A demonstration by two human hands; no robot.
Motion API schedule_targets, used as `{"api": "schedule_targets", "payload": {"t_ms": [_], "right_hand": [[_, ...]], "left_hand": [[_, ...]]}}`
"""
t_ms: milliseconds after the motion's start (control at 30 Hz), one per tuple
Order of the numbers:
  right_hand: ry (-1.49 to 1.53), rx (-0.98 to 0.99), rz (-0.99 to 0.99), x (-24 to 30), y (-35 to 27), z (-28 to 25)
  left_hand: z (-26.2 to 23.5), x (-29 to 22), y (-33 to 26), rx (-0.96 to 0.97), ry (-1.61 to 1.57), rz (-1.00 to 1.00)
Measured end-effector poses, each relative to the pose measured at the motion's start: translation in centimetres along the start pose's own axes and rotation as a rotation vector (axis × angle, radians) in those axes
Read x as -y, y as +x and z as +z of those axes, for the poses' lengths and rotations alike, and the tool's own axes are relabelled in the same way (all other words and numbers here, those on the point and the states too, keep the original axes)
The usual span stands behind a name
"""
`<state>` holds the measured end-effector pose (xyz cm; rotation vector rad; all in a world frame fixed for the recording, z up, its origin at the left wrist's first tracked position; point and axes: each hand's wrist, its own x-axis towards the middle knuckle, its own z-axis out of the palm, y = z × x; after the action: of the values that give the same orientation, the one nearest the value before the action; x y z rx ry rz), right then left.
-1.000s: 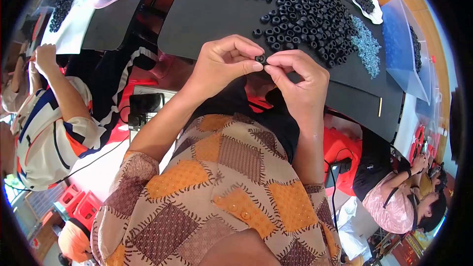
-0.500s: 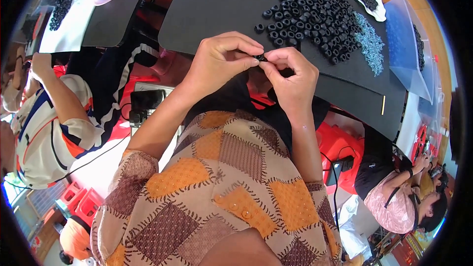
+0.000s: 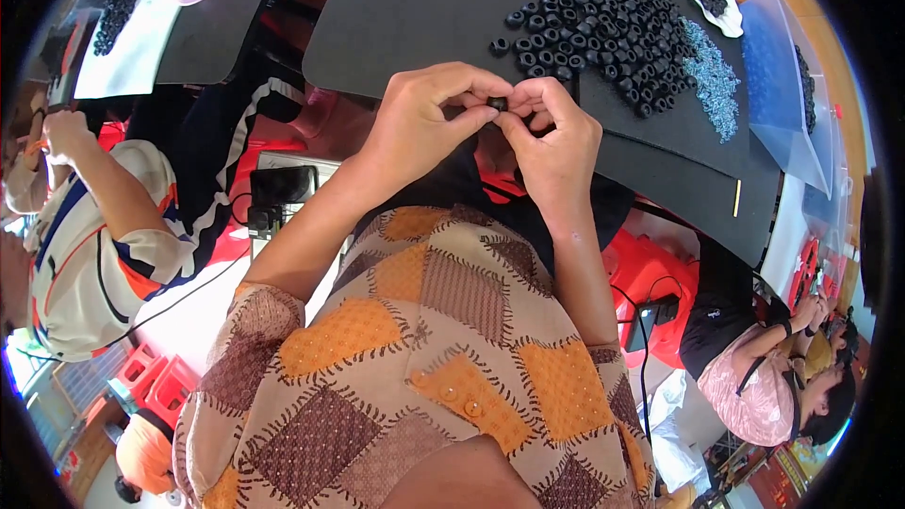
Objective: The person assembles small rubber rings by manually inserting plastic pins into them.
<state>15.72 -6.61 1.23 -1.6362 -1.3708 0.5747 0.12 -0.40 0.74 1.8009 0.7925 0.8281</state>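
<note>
Between the fingertips of both hands is a small black ring-shaped part [image 3: 497, 105], held over the near edge of the dark table. My left hand [image 3: 429, 113] pinches it from the left with thumb and forefinger. From the right, my right hand [image 3: 551, 137] closes its thumb and fingers on it; its other fingers are curled. Beyond the hands lies a spread heap of black ring-shaped parts [image 3: 603, 28]. Beside its right end is a smaller heap of clear bluish pieces [image 3: 712, 80].
A white scalloped dish [image 3: 731, 21] of small black parts stands at the far right. Next to it is a clear plastic bin [image 3: 778, 85]. A thin yellowish stick [image 3: 737, 198] lies near the right table edge. People sit on both sides, one in a patterned shirt [image 3: 94, 254].
Both hands have drawn slightly closer together, the right one shifting a little left. The black part between the fingertips now shows more fully.
</note>
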Motion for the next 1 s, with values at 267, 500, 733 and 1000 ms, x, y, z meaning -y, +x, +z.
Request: {"api": "schedule_targets", "payload": {"t_ms": [267, 500, 733, 1000], "right_hand": [[0.087, -0.002, -0.036, 0.0, -0.7, -0.5], [0.126, 0.066, 0.019, 0.7, -0.5, -0.8], [0.122, 0.036, 0.047, 0.8, -0.8, -0.8], [0.223, 0.063, 0.078, 0.2, -0.8, -1.7]], "left_hand": [[0.7, -0.1, -0.1, -0.037, -0.05, 0.013], [1.1, 0.1, -0.7, -0.067, 0.011, 0.083], [1.1, 0.9, -0.7, -0.142, 0.318, 0.281], [1.8, 0.7, -0.3, -0.158, 0.415, 0.31]]}}
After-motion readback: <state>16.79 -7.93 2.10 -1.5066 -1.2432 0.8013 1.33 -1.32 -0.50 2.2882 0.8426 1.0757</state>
